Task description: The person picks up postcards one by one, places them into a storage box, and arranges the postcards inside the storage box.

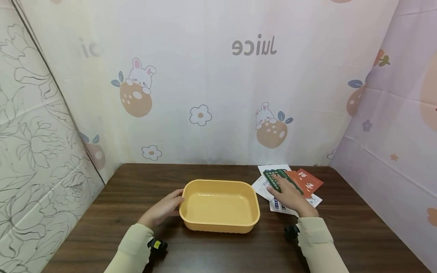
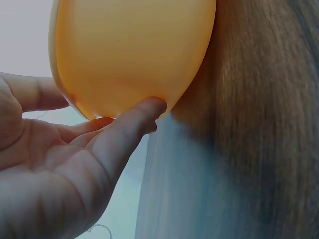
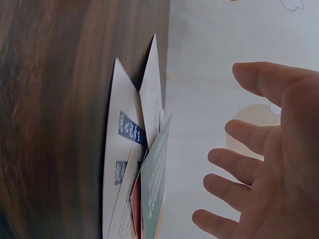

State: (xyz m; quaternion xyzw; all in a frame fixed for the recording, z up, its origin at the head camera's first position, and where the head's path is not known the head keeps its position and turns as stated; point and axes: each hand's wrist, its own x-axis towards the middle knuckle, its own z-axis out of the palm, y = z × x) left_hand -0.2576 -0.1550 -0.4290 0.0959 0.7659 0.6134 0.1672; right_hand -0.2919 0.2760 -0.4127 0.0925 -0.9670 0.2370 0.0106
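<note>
We see a yellow tub (image 1: pixel 218 227) standing upright near the middle of the brown table (image 1: pixel 218 254), its long sides running left to right. Our left hand (image 1: pixel 165 208) holds the tub's left end; in the left wrist view the thumb presses the outer wall while the other fingers meet the rim, so the grip is only as wide as that edge. To the right of the tub, and just beside it, lies a loose, overlapping pile of cards: white cards (image 1: pixel 261 187) with blue print underneath, red cards (image 1: pixel 311 180) toward the far right, and a green card (image 1: pixel 269 178) with white lettering on top at the far left. Our right hand (image 1: pixel 288 195) is over the pile, its fingers spread wide and holding nothing; the right wrist view shows a gap between the fingertips and the cards. We wear pale sleeves (image 1: pixel 317 235), with a black camera (image 1: pixel 291 233) at each wrist. Beyond the table's far edge hangs a pale curtain (image 1: pixel 225 83) printed with rabbits, oranges and flowers.
</note>
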